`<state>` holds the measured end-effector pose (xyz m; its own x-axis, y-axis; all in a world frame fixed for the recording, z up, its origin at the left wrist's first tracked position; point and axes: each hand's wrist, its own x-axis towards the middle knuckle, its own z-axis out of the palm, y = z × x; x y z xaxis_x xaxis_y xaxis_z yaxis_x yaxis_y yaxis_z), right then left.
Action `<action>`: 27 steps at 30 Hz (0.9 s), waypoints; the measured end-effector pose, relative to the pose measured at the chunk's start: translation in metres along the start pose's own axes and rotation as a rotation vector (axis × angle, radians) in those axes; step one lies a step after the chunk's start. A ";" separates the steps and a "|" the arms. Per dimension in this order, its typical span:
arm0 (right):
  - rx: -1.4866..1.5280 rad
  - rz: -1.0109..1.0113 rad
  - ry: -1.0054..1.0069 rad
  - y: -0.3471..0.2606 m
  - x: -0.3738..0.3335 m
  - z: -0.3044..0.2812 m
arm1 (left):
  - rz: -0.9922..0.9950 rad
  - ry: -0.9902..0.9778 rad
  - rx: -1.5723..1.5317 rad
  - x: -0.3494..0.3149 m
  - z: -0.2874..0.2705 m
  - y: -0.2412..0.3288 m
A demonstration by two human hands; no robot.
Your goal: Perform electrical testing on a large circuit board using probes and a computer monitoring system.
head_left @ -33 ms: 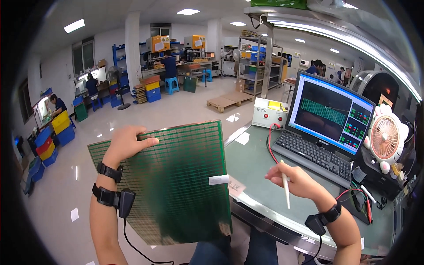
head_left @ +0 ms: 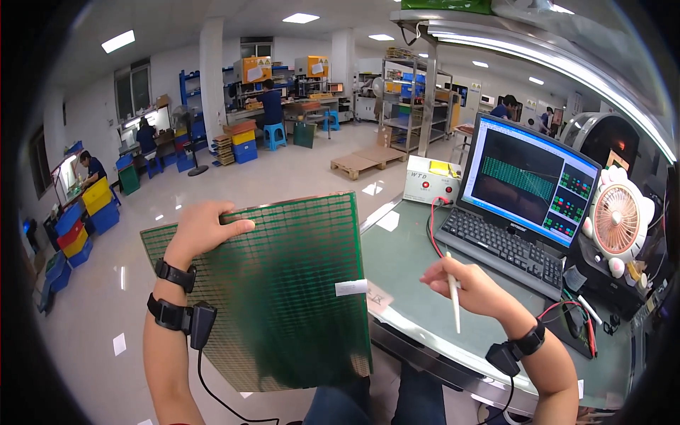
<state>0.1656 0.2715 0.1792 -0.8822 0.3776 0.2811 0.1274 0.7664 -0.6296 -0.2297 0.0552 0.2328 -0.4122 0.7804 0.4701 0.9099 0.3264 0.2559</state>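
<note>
The fingers of my left hand (head_left: 203, 230) gripped the green panel (head_left: 297, 294) beside the near left corner of the counter (head_left: 400, 258); those of my right hand (head_left: 478, 285) pinched a white stick (head_left: 455, 304) over it.

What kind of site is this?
Probably an electronics workshop or factory floor: the left hand grips what looks like a green circuit-board panel, a laptop displays a green grid, and stacked coloured bins stand across the room.
</note>
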 end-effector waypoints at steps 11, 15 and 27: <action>0.093 -0.289 0.472 -0.043 0.058 0.015 | 0.091 0.055 0.033 -0.003 -0.021 0.035; 0.447 -0.001 0.300 -0.001 0.037 0.050 | 0.074 0.103 -0.016 -0.010 -0.019 0.034; 0.408 0.072 0.162 0.015 0.035 0.123 | 0.115 0.192 -0.189 -0.020 -0.032 0.038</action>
<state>0.0813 0.2319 0.0909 -0.7911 0.5238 0.3160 -0.0323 0.4801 -0.8766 -0.1889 0.0352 0.2602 -0.3245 0.6854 0.6518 0.9338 0.1222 0.3364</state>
